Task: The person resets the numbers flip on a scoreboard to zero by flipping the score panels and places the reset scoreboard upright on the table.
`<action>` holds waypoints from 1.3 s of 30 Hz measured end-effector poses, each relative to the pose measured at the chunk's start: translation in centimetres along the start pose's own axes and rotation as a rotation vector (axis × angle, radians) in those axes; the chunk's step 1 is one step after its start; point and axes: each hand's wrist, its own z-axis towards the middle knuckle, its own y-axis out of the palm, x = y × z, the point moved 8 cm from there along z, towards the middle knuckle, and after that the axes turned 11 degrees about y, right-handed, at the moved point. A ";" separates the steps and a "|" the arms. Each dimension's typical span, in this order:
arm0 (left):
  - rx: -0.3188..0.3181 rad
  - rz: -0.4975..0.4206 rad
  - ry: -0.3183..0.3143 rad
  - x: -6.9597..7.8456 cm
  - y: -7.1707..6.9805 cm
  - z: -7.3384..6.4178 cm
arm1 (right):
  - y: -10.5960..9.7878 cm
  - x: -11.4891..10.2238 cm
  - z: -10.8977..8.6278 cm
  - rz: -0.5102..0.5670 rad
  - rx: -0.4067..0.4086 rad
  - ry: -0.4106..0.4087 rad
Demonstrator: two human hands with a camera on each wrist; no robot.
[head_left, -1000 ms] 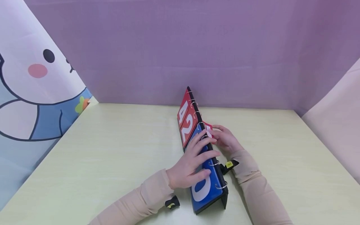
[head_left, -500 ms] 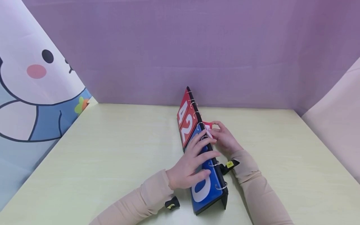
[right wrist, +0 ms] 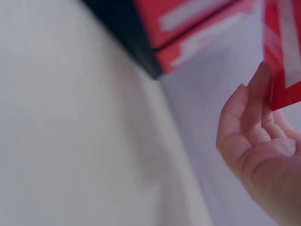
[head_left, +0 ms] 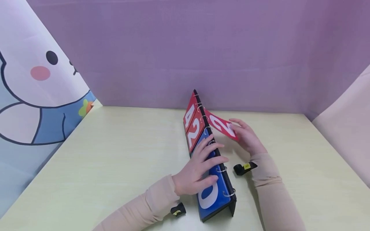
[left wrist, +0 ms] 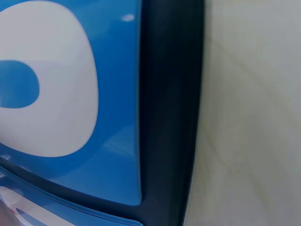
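A tabletop flip scoreboard point(head_left: 227, 182) stands like a tent, its number cards hung on metal rings along the top edge. My left hand point(head_left: 194, 171) rests spread across its blue side, fingertips over the top edge and thumb on a blue 0 card point(head_left: 219, 196). My right hand point(head_left: 246, 136) pinches the lower edge of a red card point(head_left: 222, 124) marked 2, swung out from the far side. In the right wrist view, that red card point(right wrist: 281, 94) sits at the fingertips. A red 4 card point(head_left: 189, 114) and another red 2 card point(head_left: 194, 132) hang on the near side.
The scoreboard stands on a pale wooden table point(head_left: 130, 154). A purple cloth point(head_left: 185, 54) rises behind it, and a printed cartoon cloth point(head_left: 23, 86) hangs at the left. Black wrist cameras point(head_left: 178, 210) sit at both wrists.
My right hand has moved right and slightly up, drawing the red card outward from the scoreboard, so its white 2 now shows. The left hand stays in place.
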 end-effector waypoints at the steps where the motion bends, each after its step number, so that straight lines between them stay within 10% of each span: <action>1: -0.002 -0.003 -0.006 0.0 0.0 0.0 | -0.3 -0.5 -0.3 0.001 0.013 -0.006; 16: 0.004 -0.017 -0.023 -0.2 0.1 -0.2 | -1.0 -5.9 -4.6 -0.057 0.158 -0.136; 28: 0.000 -0.017 -0.036 -0.3 0.1 -0.1 | 3.5 -8.5 -6.4 0.092 0.160 -0.384; 39: -0.001 -0.029 -0.027 -0.2 0.1 -0.1 | 6.4 -6.1 -4.5 -0.280 0.175 -0.319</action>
